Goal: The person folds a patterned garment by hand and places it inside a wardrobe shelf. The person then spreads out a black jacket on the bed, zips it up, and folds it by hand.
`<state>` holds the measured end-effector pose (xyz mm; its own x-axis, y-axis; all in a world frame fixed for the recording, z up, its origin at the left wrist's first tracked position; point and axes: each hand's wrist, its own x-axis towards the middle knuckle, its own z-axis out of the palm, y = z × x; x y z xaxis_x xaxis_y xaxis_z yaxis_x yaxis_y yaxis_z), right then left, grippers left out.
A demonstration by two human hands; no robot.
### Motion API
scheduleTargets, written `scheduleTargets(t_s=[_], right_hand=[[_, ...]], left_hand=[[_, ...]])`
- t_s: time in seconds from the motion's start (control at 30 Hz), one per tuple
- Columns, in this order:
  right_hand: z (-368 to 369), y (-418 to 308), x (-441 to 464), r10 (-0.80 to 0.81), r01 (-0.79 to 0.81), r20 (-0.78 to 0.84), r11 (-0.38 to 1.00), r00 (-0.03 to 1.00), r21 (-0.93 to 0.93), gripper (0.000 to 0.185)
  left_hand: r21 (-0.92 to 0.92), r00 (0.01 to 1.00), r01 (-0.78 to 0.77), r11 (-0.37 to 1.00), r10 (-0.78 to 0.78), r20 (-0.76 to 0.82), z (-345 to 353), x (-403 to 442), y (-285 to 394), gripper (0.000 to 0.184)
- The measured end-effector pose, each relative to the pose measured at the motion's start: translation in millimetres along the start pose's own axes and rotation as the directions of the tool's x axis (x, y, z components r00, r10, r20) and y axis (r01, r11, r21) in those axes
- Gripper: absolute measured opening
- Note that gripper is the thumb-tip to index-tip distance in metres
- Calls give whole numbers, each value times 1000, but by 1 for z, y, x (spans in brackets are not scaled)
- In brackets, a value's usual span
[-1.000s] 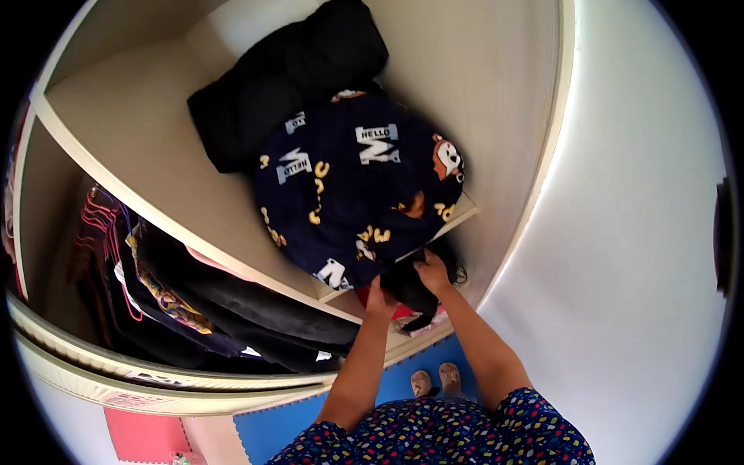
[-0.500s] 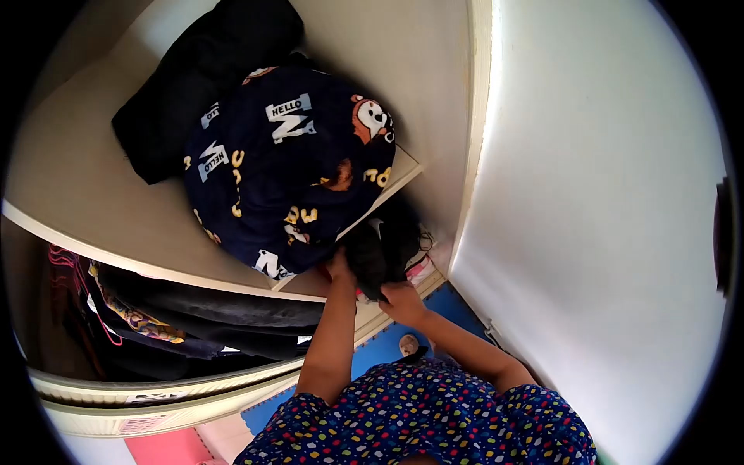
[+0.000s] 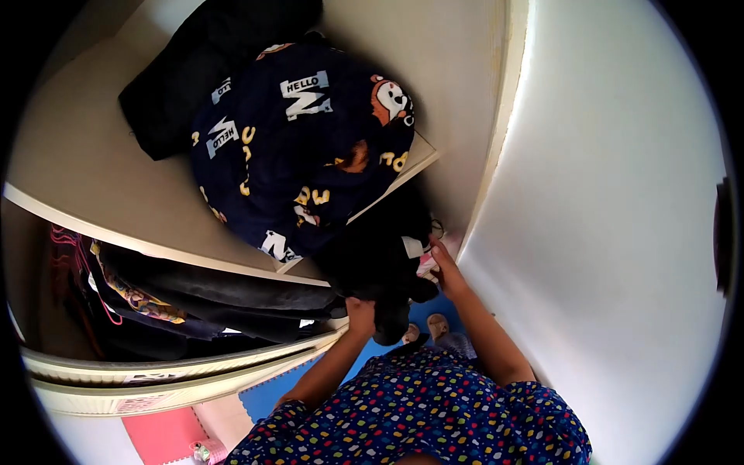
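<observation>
My left hand [image 3: 359,314] is closed on the lower left part of a bundle of black cloth [image 3: 380,252], which hangs out of the lower compartment below the shelf edge. At the right of the cloth, my right hand [image 3: 443,262] has its fingers stretched out and apart, beside a pink and white item [image 3: 428,265] in the compartment. On the shelf above lies a round navy bundle [image 3: 271,167] printed with HELLO, letters and bear faces. A rolled black bundle [image 3: 186,85] sits behind it.
Dark clothes [image 3: 194,298] on pink hangers fill the left compartment. The shelf edge [image 3: 155,252] runs above them. A white wall [image 3: 604,232] stands at the right. Blue matting [image 3: 291,384] and a red mat [image 3: 163,434] lie on the floor.
The black cloth has come further out and down from the lower compartment. My left hand has moved down with it, and my right hand has shifted up and right, off the cloth's lower end.
</observation>
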<state>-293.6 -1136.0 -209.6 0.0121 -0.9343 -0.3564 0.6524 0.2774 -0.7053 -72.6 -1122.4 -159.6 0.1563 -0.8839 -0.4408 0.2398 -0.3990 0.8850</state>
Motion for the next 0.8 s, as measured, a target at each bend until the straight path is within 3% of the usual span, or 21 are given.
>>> scheduleTargets(t_s=[0.03,0.07,0.1,0.17,0.2,0.27,0.4,0.47,0.5,0.57,0.63,0.7,0.8], right_hand=[[5,-1,5,-76,76,8,993,997,-86,80],[10,-2,11,-150,152,22,973,988,-172,82],[21,-19,6,-126,133,59,983,990,-125,93],[22,-13,20,-91,95,52,994,994,-61,97],[27,-16,21,-57,57,46,998,997,4,101],[29,-23,14,-28,28,-4,999,1000,22,103],[19,-19,9,42,-34,-116,997,992,74,99],[11,-15,12,10,-10,-100,1000,995,-4,97],[7,-14,14,-24,17,-80,996,997,-84,95],[-2,-14,20,-55,48,-70,993,996,-107,91],[1,-23,25,-92,83,-61,988,994,-132,88],[10,-33,30,-265,261,-122,964,956,-50,83],[17,-29,51,-291,278,-160,955,943,-101,73]], left_hand=[[260,983,-180,949,161,91,-5,-8,-11,33],[481,933,-357,801,285,220,-10,-15,-20,36],[481,934,-355,801,284,218,-12,-25,-21,36],[676,897,-412,611,141,419,-11,-44,-17,41],[677,899,-408,613,141,414,-11,-42,-16,41],[778,877,-348,523,-112,468,-8,-36,-18,43],[668,877,-316,674,-60,476,-24,-19,-47,38],[678,906,-70,732,-238,350,-22,-23,-36,29],[679,906,-68,731,-240,348,-22,-25,-34,29],[269,916,198,943,-275,291,-21,-29,-30,21],[180,918,244,953,-287,274,-30,-19,-39,23],[86,919,288,954,-300,255,-39,-4,-56,24],[39,898,401,915,-401,180,-42,7,-67,31]])
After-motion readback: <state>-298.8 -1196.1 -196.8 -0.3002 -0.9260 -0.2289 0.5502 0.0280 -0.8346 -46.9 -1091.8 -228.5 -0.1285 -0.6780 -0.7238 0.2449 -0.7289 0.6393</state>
